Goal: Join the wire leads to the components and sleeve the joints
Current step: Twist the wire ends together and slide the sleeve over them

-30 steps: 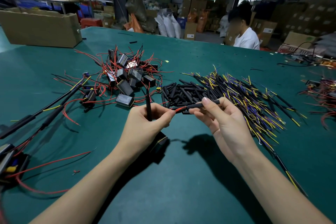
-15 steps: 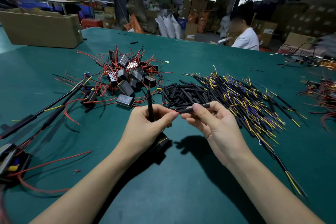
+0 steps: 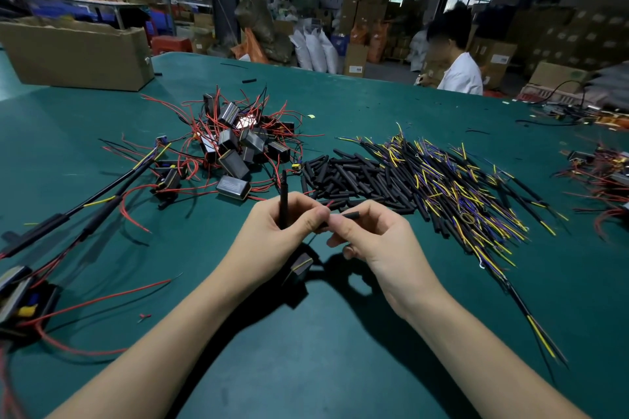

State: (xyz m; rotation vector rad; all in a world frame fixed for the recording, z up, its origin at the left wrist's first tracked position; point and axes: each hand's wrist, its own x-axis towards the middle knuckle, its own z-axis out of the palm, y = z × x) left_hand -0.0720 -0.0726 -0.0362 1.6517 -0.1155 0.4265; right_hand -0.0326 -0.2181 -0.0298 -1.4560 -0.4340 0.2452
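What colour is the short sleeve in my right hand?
Black, seen in the head view: the sleeve pinched by the right hand.

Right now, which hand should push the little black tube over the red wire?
The right hand, probably. It pinches the short black sleeve and can slide it leftward. The left hand is busy gripping the black cable and steadying the red wire.
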